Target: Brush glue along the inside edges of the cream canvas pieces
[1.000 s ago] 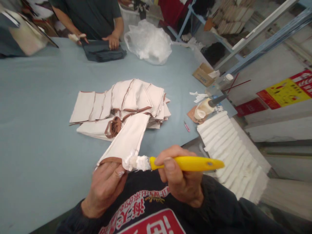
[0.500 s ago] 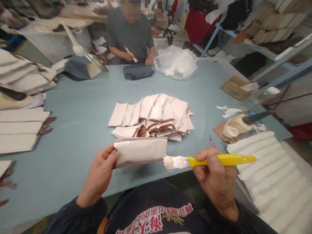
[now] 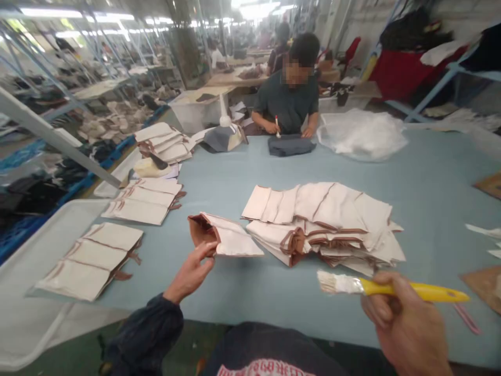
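My left hand (image 3: 192,272) grips the brown-lined open end of a cream fabric pouch (image 3: 237,237), its fingers at the edge of the mouth. The pouch's flat end points right, toward a heaped pile of similar cream pieces (image 3: 332,209) with brown edges. To the right, my right hand (image 3: 407,318) is closed around the yellow handle of a brush (image 3: 415,291). White paste coats the bristles, which point left, in front of the pile and apart from the pouch.
Stacks of cream pieces (image 3: 92,258) lie along the left side of the blue-grey table (image 3: 219,183). Across it, a person (image 3: 291,99) holds a small brush over dark folded fabric (image 3: 291,145). A clear plastic bag (image 3: 362,134) sits at the back right.
The view has swung left and up. The pouch has turned, now showing its brown open mouth, and my left hand holds it by that end. My right hand still holds the brush.
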The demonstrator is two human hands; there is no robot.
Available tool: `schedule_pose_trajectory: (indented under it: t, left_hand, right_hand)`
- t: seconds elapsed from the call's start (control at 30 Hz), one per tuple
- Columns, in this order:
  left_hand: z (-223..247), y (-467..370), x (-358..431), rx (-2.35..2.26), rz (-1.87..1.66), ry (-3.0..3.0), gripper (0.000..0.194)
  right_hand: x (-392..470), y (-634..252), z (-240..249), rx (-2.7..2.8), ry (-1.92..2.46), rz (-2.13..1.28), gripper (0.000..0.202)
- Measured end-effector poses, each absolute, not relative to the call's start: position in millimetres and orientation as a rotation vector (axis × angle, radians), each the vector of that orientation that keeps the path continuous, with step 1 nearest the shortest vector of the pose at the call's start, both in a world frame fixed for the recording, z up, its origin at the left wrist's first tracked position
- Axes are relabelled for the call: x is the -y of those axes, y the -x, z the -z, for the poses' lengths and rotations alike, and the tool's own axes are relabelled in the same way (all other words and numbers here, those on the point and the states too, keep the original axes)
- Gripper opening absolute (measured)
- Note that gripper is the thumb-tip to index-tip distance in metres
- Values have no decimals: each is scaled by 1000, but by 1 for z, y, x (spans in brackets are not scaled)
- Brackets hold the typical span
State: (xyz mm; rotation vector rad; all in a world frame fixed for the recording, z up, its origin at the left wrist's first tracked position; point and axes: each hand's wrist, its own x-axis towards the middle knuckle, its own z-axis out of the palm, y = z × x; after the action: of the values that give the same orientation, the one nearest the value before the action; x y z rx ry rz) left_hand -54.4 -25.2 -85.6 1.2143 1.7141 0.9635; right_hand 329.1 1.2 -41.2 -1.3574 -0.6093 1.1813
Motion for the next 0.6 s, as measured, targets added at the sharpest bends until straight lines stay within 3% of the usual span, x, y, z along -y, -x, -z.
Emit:
schedule_pose_trajectory:
  t: [0.17, 0.3, 0.4, 0.6]
  left_hand:
    - [169, 79, 114, -1890, -901, -878, 48]
    - [208, 92, 163, -1963, -872, -642, 53]
    - [229, 100, 169, -2045, -822, -501, 55]
    - [261, 119, 122, -2347, -519, -455, 41]
  right_hand:
    - [7, -291, 47, 606, 1452, -1248, 29]
    - [8, -268, 53, 741, 1475, -1304, 35]
    - [2, -255, 52, 789, 1501, -1330, 39]
    - [-5, -251, 52, 891, 1455, -1426, 39]
